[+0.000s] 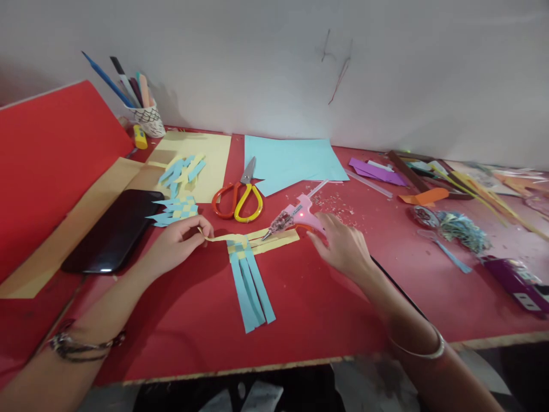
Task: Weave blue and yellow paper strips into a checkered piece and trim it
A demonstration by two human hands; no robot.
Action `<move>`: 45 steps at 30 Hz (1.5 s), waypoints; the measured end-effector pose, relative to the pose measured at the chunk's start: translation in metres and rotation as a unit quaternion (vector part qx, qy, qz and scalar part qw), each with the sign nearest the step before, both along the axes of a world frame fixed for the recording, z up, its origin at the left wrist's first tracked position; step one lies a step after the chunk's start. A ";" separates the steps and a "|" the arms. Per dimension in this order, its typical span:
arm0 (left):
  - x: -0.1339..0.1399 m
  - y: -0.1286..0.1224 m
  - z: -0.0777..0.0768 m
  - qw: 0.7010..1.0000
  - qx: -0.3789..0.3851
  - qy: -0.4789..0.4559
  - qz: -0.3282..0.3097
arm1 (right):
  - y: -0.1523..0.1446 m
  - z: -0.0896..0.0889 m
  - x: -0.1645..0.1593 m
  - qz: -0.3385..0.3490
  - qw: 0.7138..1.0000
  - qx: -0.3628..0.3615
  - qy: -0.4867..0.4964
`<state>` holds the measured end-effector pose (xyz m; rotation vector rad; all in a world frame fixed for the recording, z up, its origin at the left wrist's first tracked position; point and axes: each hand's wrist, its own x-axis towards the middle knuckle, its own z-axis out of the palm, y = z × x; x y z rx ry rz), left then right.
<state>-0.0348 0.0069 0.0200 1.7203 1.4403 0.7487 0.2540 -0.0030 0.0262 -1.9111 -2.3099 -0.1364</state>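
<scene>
A small woven piece of blue and yellow paper strips (238,248) lies on the red table. Its blue strips hang toward me, and its yellow strips point right. My left hand (182,240) pinches the end of one yellow strip (218,237), pulled out to the left. In my right hand (341,240) is a pink hot glue gun (305,213) with a small red light on. The gun's nozzle points down-left, close above the yellow strips beside the weave; whether it touches them I cannot tell. Scissors (244,197) with red and yellow handles lie just behind.
Left are a black phone (118,230), finished woven pieces (178,210) and a pen cup (149,119). Blue paper (291,160) lies at the back, near a glue stick (369,186). A yarn bundle (463,229) and purple stapler-like object (517,283) sit right. A black cord (398,286) runs beside my right forearm.
</scene>
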 end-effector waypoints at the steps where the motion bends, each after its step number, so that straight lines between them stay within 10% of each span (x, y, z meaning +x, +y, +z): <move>1: 0.000 0.000 0.000 1.000 -0.001 0.001 -0.001 | 0.000 0.000 0.001 0.000 1.000 0.003 0.000; 45: -0.004 0.003 -0.008 1.000 0.008 -0.007 -0.005 | 0.004 0.019 0.053 -0.037 0.999 0.024 -0.026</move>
